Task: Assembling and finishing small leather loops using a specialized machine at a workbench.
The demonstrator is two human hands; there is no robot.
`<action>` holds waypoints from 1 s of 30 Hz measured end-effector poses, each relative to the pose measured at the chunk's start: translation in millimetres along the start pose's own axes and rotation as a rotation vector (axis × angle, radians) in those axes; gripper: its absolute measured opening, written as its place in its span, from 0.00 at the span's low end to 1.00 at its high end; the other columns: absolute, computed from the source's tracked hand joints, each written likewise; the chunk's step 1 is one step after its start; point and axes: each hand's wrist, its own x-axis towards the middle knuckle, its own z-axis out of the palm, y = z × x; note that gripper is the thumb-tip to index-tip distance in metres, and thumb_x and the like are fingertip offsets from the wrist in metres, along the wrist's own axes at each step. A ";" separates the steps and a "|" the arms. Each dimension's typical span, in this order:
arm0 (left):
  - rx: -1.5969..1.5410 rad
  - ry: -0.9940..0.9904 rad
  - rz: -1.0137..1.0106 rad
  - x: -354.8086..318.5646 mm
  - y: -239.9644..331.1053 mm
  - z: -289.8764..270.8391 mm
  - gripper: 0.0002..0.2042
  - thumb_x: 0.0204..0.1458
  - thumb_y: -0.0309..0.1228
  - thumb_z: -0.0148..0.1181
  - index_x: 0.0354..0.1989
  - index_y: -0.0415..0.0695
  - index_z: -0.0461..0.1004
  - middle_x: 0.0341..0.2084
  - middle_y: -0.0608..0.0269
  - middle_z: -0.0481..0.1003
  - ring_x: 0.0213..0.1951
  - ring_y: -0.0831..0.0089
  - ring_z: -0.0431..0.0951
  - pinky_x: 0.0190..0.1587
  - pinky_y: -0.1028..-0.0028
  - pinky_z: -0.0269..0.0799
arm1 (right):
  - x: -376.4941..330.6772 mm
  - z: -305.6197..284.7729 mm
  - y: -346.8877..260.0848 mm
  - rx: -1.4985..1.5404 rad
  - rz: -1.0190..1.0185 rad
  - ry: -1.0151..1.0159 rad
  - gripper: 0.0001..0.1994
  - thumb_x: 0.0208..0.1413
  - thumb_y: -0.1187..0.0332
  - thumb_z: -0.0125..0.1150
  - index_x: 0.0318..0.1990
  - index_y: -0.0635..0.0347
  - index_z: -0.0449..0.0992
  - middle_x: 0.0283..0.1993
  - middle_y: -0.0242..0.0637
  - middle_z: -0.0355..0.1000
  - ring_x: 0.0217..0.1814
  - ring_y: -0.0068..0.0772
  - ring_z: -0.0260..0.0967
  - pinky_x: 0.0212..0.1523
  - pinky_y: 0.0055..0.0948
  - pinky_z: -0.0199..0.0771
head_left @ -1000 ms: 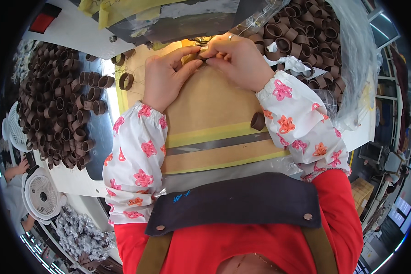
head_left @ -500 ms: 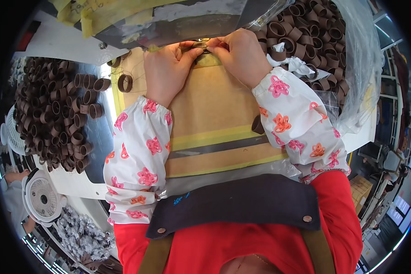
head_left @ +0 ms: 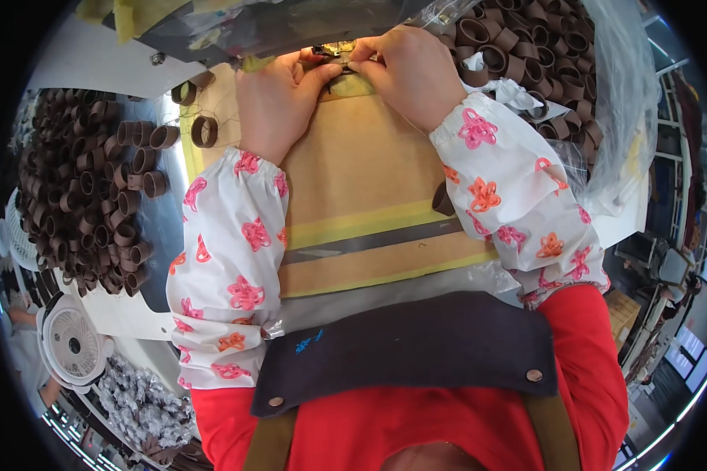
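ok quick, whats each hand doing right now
Left hand: fingers pinched shut on a small brown piece at the machine.
Right hand: fingers pinched shut on the same small brown piece.

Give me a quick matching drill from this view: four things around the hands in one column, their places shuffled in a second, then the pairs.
Things:
1. left hand
2. heap of brown rings
3. small white fan
4. clear plastic bag

Places:
A. lower left corner
B. right edge, with more brown rings inside
C. top centre, fingertips meeting the right hand on a small piece
D. left of the tan board

Pairs: 1-C, 2-D, 3-A, 4-B
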 end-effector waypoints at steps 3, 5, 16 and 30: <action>0.075 0.032 0.078 0.5 -5.5 -0.1 0.12 0.40 0.37 0.63 0.25 0.40 0.76 0.05 0.65 0.64 0.08 0.76 0.61 0.15 0.75 0.55 | 0.5 -0.8 -3.9 -0.042 0.031 -0.023 0.05 0.41 0.67 0.57 0.25 0.56 0.77 0.17 0.39 0.66 0.24 0.40 0.67 0.26 0.34 0.67; 0.025 0.009 0.024 0.7 -5.7 -2.3 0.12 0.40 0.37 0.63 0.25 0.40 0.76 0.05 0.66 0.64 0.08 0.76 0.61 0.15 0.75 0.55 | 1.0 2.9 -6.0 -0.076 0.034 -0.018 0.05 0.40 0.66 0.58 0.25 0.55 0.77 0.18 0.39 0.66 0.25 0.40 0.67 0.26 0.34 0.67; 0.002 0.008 0.016 -0.3 -8.6 -2.8 0.11 0.40 0.37 0.62 0.24 0.41 0.76 0.04 0.67 0.63 0.08 0.79 0.61 0.15 0.75 0.53 | 0.6 4.5 -7.2 -0.073 0.020 -0.019 0.05 0.40 0.66 0.59 0.25 0.55 0.76 0.21 0.37 0.68 0.26 0.39 0.68 0.27 0.34 0.67; 0.242 0.111 0.256 -17.8 -0.2 -5.1 0.12 0.43 0.39 0.61 0.20 0.42 0.73 0.07 0.66 0.66 0.11 0.70 0.65 0.26 0.73 0.60 | -9.3 -16.9 -12.8 0.001 -0.062 -0.066 0.06 0.44 0.69 0.56 0.30 0.58 0.70 0.27 0.37 0.67 0.32 0.41 0.66 0.31 0.35 0.66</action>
